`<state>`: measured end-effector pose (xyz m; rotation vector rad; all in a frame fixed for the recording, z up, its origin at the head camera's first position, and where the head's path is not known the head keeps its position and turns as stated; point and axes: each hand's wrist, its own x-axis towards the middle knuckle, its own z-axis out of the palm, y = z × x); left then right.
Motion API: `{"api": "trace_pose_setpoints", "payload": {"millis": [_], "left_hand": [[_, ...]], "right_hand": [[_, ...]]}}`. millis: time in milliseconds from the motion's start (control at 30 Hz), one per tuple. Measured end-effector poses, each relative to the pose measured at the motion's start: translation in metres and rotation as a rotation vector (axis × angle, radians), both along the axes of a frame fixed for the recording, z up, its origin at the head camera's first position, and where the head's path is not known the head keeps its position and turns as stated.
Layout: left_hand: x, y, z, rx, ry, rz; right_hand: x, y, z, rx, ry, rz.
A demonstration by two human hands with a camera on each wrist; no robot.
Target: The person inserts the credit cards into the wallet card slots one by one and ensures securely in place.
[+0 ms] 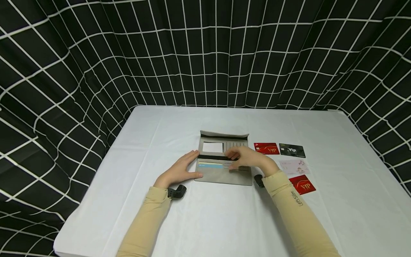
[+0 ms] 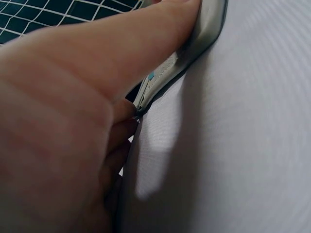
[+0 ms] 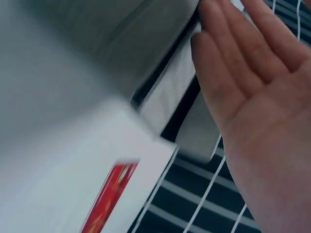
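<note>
A grey wallet (image 1: pixel 221 176) lies unfolded on the white table. A white insert (image 1: pixel 212 147) shows in its upper window, and a blue-striped card (image 1: pixel 210 165) sits in a slot of the lower half. My left hand (image 1: pixel 179 171) rests along the wallet's left edge, thumb on the lower corner and fingers stretched beside the upper half. Over the right-hand card slots, my right hand (image 1: pixel 246 157) is spread with thumb and forefinger apart. Its fingers (image 3: pixel 243 58) look nearly straight in the right wrist view, and no card shows between them.
To the wallet's right lie a red VIP card (image 1: pixel 266 149), a black VIP card (image 1: pixel 292 150), a pale pink card (image 1: pixel 294 167) and another red VIP card (image 1: pixel 303 184), partly behind the right sleeve. A black gridded curtain (image 1: pixel 205 64) surrounds the table's back and sides.
</note>
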<state>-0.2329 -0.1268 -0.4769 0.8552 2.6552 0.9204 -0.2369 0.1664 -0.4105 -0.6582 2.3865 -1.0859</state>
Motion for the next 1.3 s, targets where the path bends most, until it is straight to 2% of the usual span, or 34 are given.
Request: {"api": "trace_pose_setpoints", "payload": {"millis": [167, 300, 433, 633, 933, 1300], "left_hand": [[0.0, 0.0, -0.001, 0.003, 0.006, -0.004], [-0.001, 0.0, -0.002, 0.008, 0.006, 0.0], [0.0, -0.002, -0.002, 0.009, 0.007, -0.001], [0.001, -0.001, 0.0, 0.018, 0.009, -0.004], [0.001, -0.001, 0.001, 0.007, -0.002, 0.0], [0.002, 0.0, 0.004, 0.005, -0.004, 0.0]], "right_hand": [[-0.003, 0.034, -0.001, -0.039, 0.016, -0.105], [-0.005, 0.056, -0.007, -0.014, 0.057, -0.187], [-0.007, 0.073, -0.012, -0.015, 0.097, -0.277], [-0.01, 0.092, -0.013, -0.028, 0.098, -0.371], [-0.009, 0.113, -0.005, 0.067, 0.055, -0.407], [-0.01, 0.126, -0.002, 0.112, 0.028, -0.432]]}}
